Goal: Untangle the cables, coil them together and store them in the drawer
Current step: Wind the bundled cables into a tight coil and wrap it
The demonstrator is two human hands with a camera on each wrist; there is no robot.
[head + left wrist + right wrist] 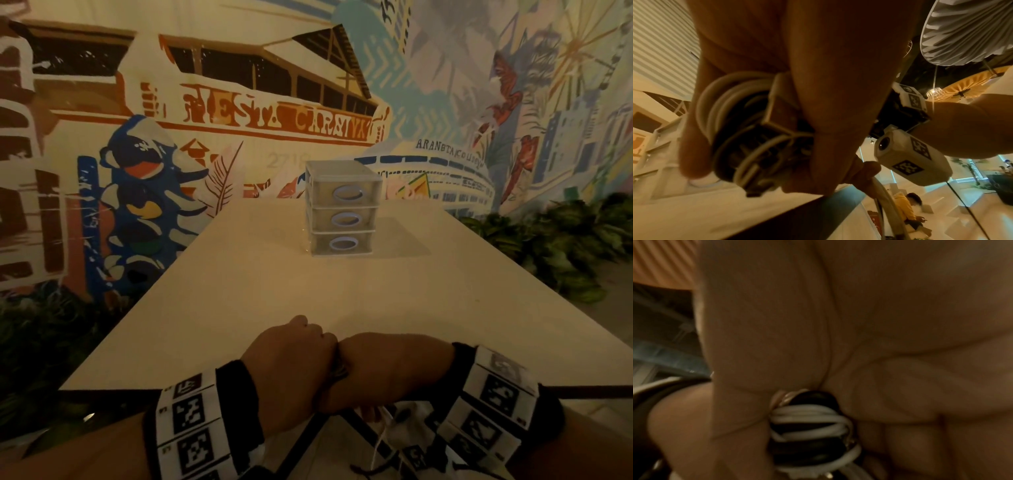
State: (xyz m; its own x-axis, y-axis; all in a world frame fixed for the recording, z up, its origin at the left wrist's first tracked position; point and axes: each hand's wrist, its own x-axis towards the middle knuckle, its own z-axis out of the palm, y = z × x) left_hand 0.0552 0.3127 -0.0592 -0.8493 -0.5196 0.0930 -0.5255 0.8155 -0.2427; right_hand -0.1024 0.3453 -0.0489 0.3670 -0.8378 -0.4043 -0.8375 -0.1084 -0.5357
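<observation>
Cables (pixel 740 129), white and black, wound into a tight bundle and clamped between both hands at the near edge of the counter (pixel 260 291). Largest first: pale counter, running away toward a painted wall mural (pixel 239 113), with green foliage (pixel 565 246) off its right edge. Next in size, a clear three-drawer unit (pixel 342 209), standing upright near the far edge, well apart from the hands, all three drawers closed, each with an oval handle. Then the left hand (pixel 291 366), fingers curled around the coil, knuckles touching those of the right hand (pixel 390 370), likewise curled over the bundle; hands together, pressed side by side just above the near edge. Marker-printed wristbands on both wrists. From the left wrist view, several white loops stacked beside dark ones, with a rectangular connector (pixel 781 105) lying against the coil and one white length (pixel 890 203) trailing down past the counter edge, pinched by the right hand's fingers. From the right wrist view, white strands crossing over black ones (pixel 809 426), squeezed between thumb and fingers; blurred, so connector details not readable there. Smallest: loose white and dark strand ends (pixel 380 442) hanging below the hands, in front of the counter.
</observation>
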